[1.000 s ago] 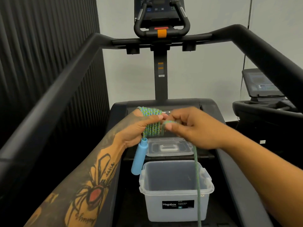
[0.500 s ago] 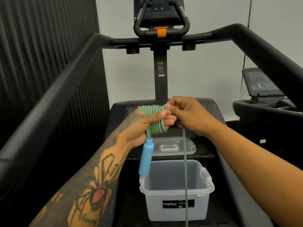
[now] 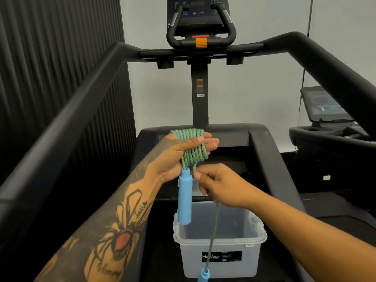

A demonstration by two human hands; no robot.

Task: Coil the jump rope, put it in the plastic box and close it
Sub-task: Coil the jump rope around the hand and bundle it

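right hand (image 3: 218, 186) dropped below coil (image 3: 193, 147), second handle (image 3: 203, 275) risen

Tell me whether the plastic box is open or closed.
Open: the plastic box has no lid on its rim, and its inside shows.

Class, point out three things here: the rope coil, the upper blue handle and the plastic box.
rope coil (image 3: 194, 147), head view, middle of the wraps around the left hand
upper blue handle (image 3: 184, 198), head view, mid-shaft
plastic box (image 3: 261, 237), head view, right rim
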